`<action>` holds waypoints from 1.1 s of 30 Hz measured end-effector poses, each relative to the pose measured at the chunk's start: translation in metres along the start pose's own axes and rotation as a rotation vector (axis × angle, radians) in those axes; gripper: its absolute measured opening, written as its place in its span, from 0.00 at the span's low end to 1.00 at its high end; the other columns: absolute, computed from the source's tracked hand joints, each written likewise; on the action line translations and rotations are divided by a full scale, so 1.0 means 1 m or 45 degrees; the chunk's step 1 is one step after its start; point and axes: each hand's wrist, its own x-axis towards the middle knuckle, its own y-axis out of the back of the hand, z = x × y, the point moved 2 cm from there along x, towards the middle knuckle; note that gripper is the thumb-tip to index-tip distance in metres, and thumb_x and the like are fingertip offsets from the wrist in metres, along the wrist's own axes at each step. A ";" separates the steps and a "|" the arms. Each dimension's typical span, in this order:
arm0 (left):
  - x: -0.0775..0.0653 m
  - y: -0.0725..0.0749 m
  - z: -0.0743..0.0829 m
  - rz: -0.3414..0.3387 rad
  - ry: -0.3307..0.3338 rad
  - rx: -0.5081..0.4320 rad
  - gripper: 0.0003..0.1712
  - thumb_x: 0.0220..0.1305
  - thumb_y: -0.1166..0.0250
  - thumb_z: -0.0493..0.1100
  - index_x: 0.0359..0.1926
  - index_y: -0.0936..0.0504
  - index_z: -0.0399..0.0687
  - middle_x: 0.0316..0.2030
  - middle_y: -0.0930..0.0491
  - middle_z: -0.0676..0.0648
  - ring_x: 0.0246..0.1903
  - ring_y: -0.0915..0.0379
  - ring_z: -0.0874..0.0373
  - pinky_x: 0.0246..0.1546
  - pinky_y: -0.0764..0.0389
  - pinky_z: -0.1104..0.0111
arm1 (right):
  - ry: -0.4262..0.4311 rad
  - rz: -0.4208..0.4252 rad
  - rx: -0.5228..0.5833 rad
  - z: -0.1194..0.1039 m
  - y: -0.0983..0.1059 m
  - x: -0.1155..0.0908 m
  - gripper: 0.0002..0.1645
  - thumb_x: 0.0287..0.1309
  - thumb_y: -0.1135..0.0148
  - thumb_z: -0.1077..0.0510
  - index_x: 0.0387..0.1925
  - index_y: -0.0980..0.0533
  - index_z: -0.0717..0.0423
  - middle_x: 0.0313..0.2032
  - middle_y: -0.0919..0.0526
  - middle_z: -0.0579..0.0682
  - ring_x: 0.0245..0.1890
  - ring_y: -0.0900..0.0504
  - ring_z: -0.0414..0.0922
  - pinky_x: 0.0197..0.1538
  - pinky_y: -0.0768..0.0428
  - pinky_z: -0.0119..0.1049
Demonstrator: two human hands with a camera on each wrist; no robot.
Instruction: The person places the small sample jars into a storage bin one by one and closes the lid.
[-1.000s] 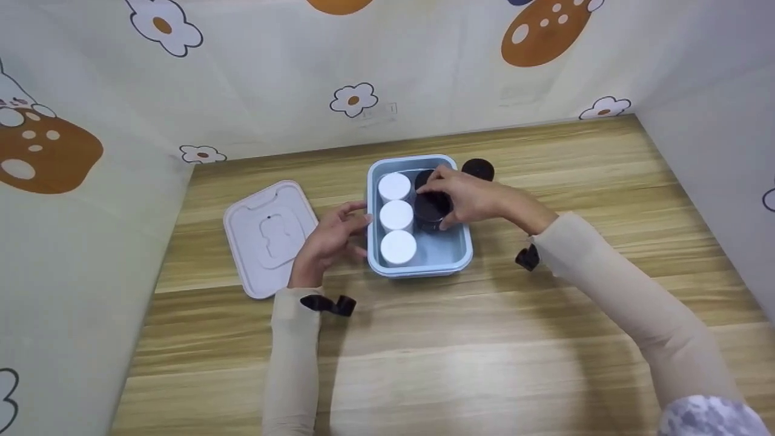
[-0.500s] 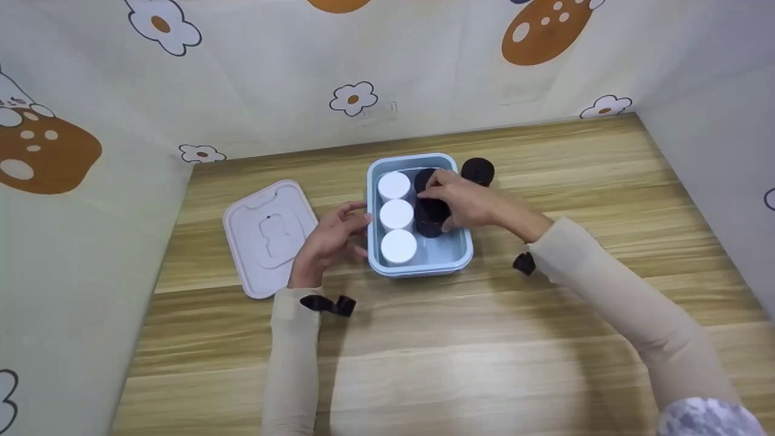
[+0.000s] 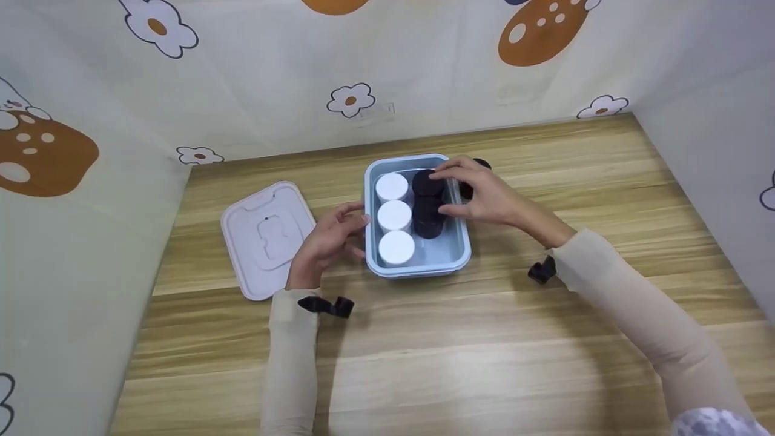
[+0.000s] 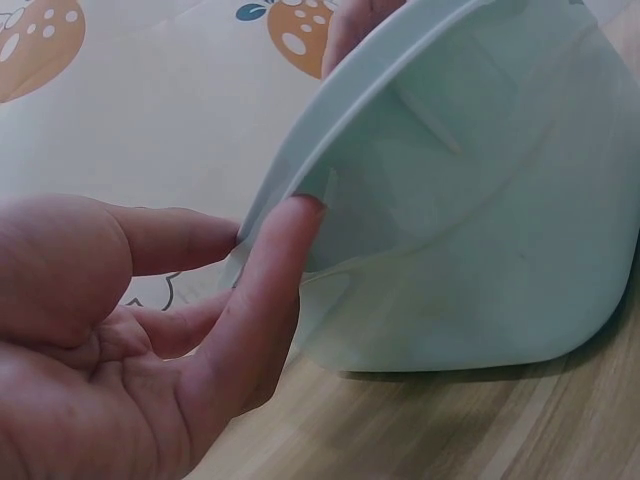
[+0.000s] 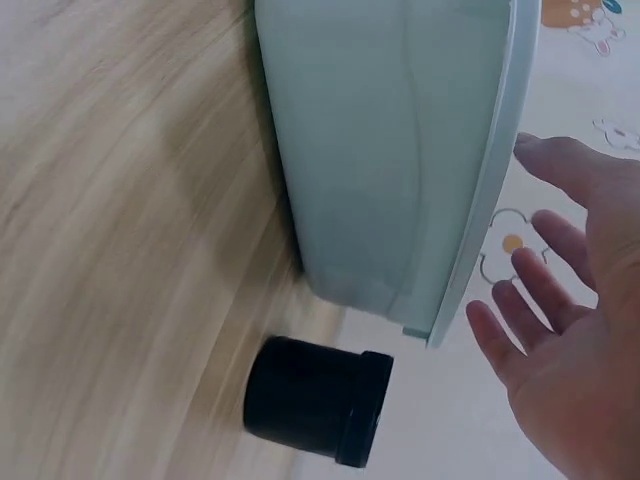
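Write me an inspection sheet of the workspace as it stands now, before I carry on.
Surface: wood-grain table, light glare near the front.
Job's things: blue box open; three white containers in a row on its left; black containers on its right, exact count hard to tell; one outside black container on the table, right of the box.
Clutter: nothing seen; pale lid lies left of the box.
Left grip: bare hand, touching the box's left rim.
Right grip: bare hand, fingers spread at the right rim; contact unclear.
Cables: nothing seen.
Surroundings: pale patterned sheet behind.
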 end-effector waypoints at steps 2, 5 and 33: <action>0.000 0.001 -0.001 0.000 0.002 0.002 0.26 0.74 0.44 0.40 0.70 0.35 0.41 0.44 0.19 0.44 0.39 0.18 0.56 0.20 0.13 0.69 | -0.032 0.065 0.047 0.005 0.003 -0.003 0.35 0.50 0.22 0.56 0.60 0.23 0.59 0.61 0.24 0.57 0.64 0.28 0.54 0.71 0.30 0.52; 0.000 0.001 -0.002 0.002 0.008 0.005 0.26 0.74 0.43 0.40 0.70 0.34 0.42 0.44 0.18 0.44 0.39 0.18 0.56 0.20 0.13 0.69 | -0.100 0.166 0.098 0.015 0.006 -0.008 0.36 0.48 0.21 0.57 0.60 0.22 0.57 0.59 0.23 0.57 0.63 0.27 0.53 0.72 0.31 0.51; 0.001 0.000 0.000 0.019 0.038 0.023 0.27 0.75 0.43 0.41 0.71 0.35 0.44 0.51 0.21 0.42 0.44 0.20 0.55 0.20 0.14 0.69 | -0.644 0.185 0.545 0.100 0.007 -0.020 0.53 0.53 0.26 0.64 0.76 0.44 0.59 0.74 0.40 0.60 0.71 0.36 0.58 0.63 0.24 0.34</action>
